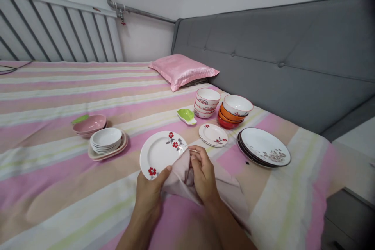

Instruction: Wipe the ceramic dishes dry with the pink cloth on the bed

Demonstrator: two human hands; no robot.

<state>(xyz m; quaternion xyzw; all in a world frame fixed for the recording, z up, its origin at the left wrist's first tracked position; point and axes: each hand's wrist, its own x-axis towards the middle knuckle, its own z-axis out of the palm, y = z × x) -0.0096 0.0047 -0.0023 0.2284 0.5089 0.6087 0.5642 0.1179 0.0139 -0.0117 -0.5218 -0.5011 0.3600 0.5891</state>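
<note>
Flowered plate (158,154) has its lower right hidden by pinkish cloth (180,170).

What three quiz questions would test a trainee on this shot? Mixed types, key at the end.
1. Multiple choice: the left hand holds a flowered plate. What does the right hand hold at its rim?
a) a green dish
b) a pale pink cloth
c) an orange bowl
2. True or false: the pink pillow lies beside the grey headboard.
3. Open: what is stacked on the pale platter at the picture's left?

Key:
1. b
2. True
3. Small white dishes
</note>
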